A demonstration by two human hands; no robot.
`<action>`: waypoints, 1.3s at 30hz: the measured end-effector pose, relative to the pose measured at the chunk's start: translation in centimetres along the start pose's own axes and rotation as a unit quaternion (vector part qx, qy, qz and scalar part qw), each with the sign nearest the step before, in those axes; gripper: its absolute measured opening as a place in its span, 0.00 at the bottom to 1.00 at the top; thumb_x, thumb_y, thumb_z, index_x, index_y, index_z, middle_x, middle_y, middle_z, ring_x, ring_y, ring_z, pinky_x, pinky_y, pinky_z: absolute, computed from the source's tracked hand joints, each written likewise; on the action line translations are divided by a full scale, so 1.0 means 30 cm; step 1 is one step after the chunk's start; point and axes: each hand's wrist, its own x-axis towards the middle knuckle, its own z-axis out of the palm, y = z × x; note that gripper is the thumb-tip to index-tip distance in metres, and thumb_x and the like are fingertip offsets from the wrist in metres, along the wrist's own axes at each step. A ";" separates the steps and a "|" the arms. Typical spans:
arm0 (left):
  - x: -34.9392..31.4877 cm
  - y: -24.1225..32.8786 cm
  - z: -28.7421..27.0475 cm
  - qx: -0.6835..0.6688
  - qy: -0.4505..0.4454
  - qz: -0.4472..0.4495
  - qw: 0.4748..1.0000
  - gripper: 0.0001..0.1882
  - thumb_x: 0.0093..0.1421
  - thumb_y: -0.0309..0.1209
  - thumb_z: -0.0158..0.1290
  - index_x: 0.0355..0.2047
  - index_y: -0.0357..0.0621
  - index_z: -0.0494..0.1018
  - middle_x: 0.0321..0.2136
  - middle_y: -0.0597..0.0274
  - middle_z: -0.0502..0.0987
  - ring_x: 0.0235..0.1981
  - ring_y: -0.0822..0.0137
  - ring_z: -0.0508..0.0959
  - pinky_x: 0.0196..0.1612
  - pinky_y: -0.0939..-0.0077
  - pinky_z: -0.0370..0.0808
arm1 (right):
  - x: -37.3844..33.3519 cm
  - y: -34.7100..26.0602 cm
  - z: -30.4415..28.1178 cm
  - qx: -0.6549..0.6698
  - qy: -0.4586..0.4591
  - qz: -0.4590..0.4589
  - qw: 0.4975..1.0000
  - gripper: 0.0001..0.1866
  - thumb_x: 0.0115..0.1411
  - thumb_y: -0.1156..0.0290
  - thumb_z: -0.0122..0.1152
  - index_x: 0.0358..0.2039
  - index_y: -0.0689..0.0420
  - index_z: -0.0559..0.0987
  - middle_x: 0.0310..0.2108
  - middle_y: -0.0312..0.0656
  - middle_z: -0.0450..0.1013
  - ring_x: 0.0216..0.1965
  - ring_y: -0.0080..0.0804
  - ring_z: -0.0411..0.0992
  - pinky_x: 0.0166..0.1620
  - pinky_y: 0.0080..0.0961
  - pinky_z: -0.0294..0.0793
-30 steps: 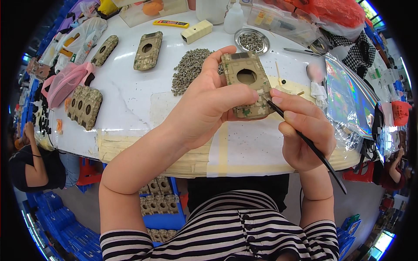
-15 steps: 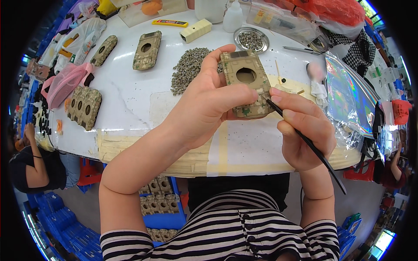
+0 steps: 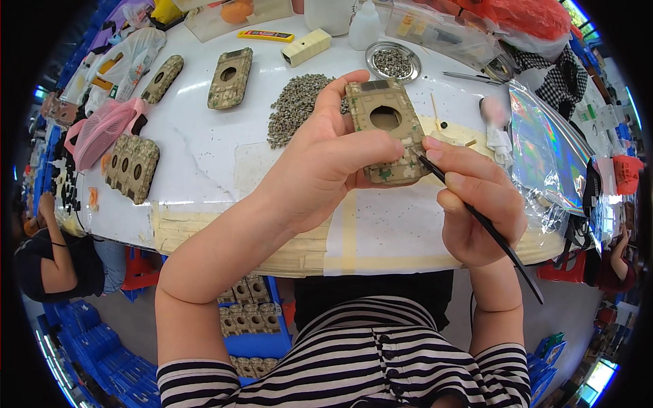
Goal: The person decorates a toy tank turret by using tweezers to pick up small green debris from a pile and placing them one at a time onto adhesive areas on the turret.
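Note:
A camouflage-patterned toy tank hull [image 3: 401, 109] with a round hole in its top is tilted up over the middle of the table. My left hand [image 3: 333, 146] is closed round its left side, thumb pressed across the near part of the top and fingers behind. In a pen-like pinch, my right hand [image 3: 479, 197] holds slim black tweezers [image 3: 500, 239]. Their tip meets the hull's near right edge, beside my left thumb. Anything very small at the tip is too fine to make out.
Small grey parts lie in a pile [image 3: 292, 109] behind my left hand, others in a round metal dish [image 3: 393, 61]. More hulls [image 3: 230, 78] stand at the left, near a pink mesh cap [image 3: 109, 132]. Shiny plastic film [image 3: 551, 149] lies right. Co-workers sit at both sides.
The hull and both hands have shifted very slightly. The tweezers' tip stays at the hull's near right edge, and both holds are unchanged.

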 end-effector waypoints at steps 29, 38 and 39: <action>0.047 0.053 -0.048 -0.064 -0.047 -0.016 0.997 0.26 0.61 0.29 0.42 0.57 0.40 0.49 0.50 0.35 0.66 0.48 0.40 0.72 0.43 0.62 0.80 | -0.013 -0.013 -0.065 -0.036 0.207 0.084 0.974 0.10 0.62 0.67 0.51 0.35 0.61 0.67 0.32 0.45 0.65 0.36 0.30 0.67 0.39 0.26 0.73; 0.045 0.050 -0.052 -0.075 -0.057 -0.019 0.995 0.29 0.59 0.26 0.44 0.58 0.36 0.46 0.48 0.34 0.67 0.46 0.42 0.74 0.41 0.66 0.81 | -0.029 -0.009 -0.093 -0.003 0.149 0.104 0.983 0.15 0.62 0.61 0.52 0.38 0.61 0.69 0.30 0.42 0.68 0.34 0.26 0.67 0.42 0.23 0.67; 0.045 0.050 -0.052 -0.069 -0.055 -0.020 0.996 0.28 0.59 0.26 0.44 0.57 0.36 0.47 0.48 0.35 0.68 0.46 0.42 0.74 0.41 0.67 0.81 | -0.020 -0.011 -0.087 0.030 0.148 0.114 0.982 0.15 0.62 0.62 0.53 0.39 0.62 0.69 0.30 0.42 0.69 0.34 0.26 0.68 0.43 0.22 0.67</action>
